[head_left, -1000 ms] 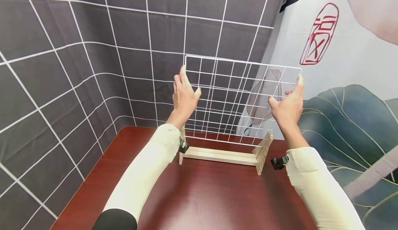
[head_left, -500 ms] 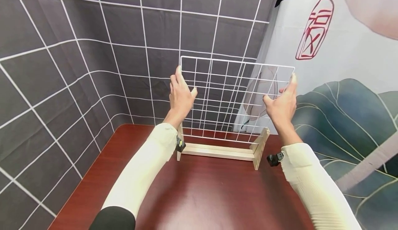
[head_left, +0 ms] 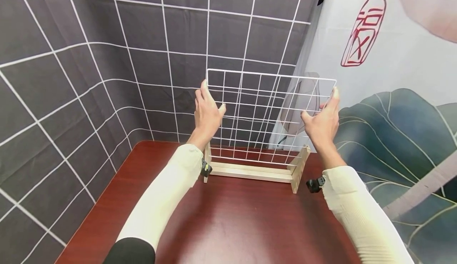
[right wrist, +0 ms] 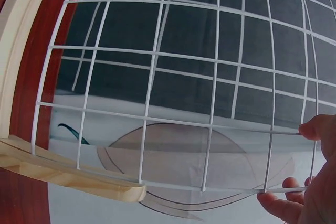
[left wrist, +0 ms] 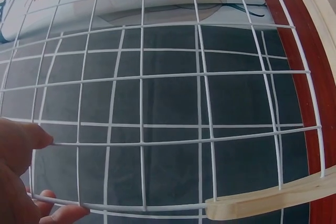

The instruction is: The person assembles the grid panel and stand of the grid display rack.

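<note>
A white wire grid panel (head_left: 271, 75) stands upright between both hands. Its lower part sits between the end pieces of a pale wooden stand (head_left: 250, 171), and its bottom wire shows just above the crossbar. My left hand (head_left: 207, 111) grips the panel's left side near the top, thumb in front and fingers behind the edge wire. On the opposite side edge, my right hand (head_left: 324, 123) holds the panel the same way. In the left wrist view, the panel's side wire meets the end of a wooden end piece (left wrist: 262, 198). The right wrist view shows the other end piece (right wrist: 73, 179) along the panel's edge.
The stand rests on a reddish-brown table (head_left: 228, 224). Behind and to the left hangs a dark grey cloth (head_left: 150, 26) with white grid lines. A white cloth (head_left: 403, 50) with painted leaves and a red seal hangs on the right.
Both hands have lowered the wire grid panel a little, so its bottom wire is closer to the stand's crossbar. The grip of both hands stays the same. The head view has shifted slightly.
</note>
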`<state>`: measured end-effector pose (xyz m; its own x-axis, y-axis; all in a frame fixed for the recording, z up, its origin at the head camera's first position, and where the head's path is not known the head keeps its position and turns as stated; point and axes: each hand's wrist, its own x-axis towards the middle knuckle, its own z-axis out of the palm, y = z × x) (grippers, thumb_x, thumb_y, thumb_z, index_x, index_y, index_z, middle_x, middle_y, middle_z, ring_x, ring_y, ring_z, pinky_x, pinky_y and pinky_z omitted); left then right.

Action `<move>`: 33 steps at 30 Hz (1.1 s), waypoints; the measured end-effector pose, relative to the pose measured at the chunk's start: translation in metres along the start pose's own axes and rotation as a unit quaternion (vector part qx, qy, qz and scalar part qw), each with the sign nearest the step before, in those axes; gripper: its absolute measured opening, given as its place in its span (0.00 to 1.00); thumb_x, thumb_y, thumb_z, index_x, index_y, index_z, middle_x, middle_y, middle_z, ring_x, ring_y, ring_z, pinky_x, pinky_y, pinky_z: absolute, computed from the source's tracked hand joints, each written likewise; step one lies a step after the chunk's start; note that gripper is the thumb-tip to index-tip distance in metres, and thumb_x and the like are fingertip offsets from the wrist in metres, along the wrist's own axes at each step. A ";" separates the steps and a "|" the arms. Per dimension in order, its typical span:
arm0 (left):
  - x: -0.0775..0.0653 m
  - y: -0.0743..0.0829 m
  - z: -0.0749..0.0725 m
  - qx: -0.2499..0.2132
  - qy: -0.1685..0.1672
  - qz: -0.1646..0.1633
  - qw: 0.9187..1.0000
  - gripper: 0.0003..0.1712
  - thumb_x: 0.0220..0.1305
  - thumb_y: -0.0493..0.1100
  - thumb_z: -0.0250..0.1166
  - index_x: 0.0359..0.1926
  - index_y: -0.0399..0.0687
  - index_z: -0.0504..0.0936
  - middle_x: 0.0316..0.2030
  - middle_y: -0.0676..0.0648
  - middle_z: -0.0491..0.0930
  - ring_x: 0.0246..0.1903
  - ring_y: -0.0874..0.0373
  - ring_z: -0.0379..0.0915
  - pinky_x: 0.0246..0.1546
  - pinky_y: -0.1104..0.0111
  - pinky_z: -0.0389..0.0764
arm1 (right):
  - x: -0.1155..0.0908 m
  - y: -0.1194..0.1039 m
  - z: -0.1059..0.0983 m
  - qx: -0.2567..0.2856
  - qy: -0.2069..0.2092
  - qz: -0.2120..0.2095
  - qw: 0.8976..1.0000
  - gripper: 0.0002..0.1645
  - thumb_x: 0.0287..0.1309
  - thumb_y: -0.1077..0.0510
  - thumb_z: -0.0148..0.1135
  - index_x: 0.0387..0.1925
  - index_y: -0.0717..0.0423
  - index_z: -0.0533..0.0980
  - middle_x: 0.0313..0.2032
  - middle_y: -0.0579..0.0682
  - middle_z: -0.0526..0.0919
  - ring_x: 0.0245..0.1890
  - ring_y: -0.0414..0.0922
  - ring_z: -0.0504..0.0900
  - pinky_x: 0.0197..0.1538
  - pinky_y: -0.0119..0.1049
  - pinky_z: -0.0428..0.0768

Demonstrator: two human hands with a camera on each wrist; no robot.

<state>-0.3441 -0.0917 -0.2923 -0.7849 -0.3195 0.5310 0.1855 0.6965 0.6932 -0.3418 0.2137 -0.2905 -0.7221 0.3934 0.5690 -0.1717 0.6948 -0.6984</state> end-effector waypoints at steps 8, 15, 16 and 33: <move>-0.003 -0.005 0.005 0.005 -0.001 0.001 1.000 0.56 0.57 0.44 0.75 0.78 0.53 0.50 0.62 0.40 0.67 0.61 0.40 0.70 0.50 0.48 0.81 | -0.003 0.004 0.003 0.000 -0.005 0.016 1.000 0.62 0.51 0.57 0.70 0.79 0.31 0.44 0.54 0.57 0.76 0.46 0.60 0.77 0.52 0.57 0.71; -0.009 -0.013 0.010 0.012 0.004 0.010 1.000 0.56 0.56 0.43 0.76 0.78 0.51 0.51 0.60 0.39 0.67 0.58 0.39 0.72 0.49 0.47 0.81 | -0.009 0.011 0.006 -0.002 -0.009 0.016 1.000 0.62 0.50 0.57 0.69 0.79 0.32 0.44 0.52 0.56 0.74 0.44 0.61 0.74 0.50 0.57 0.71; -0.010 -0.014 0.010 0.011 0.002 0.008 1.000 0.56 0.56 0.43 0.76 0.78 0.51 0.50 0.60 0.39 0.67 0.58 0.39 0.72 0.49 0.47 0.81 | -0.010 0.012 0.007 -0.002 -0.011 0.017 1.000 0.62 0.50 0.57 0.69 0.79 0.32 0.44 0.52 0.55 0.74 0.44 0.60 0.74 0.49 0.56 0.70; -0.022 -0.028 0.017 0.005 -0.013 -0.013 1.000 0.55 0.56 0.43 0.76 0.77 0.50 0.51 0.60 0.38 0.67 0.57 0.41 0.72 0.42 0.46 0.83 | -0.023 0.026 0.016 -0.002 -0.017 0.025 1.000 0.63 0.50 0.57 0.70 0.79 0.32 0.43 0.54 0.60 0.75 0.46 0.60 0.78 0.53 0.57 0.73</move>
<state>-0.3423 -0.0934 -0.3313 -0.8045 -0.3203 0.5003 0.1599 0.6944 0.7016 -0.3401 0.2130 -0.3283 -0.7515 0.4073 0.5190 -0.1321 0.6778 -0.7233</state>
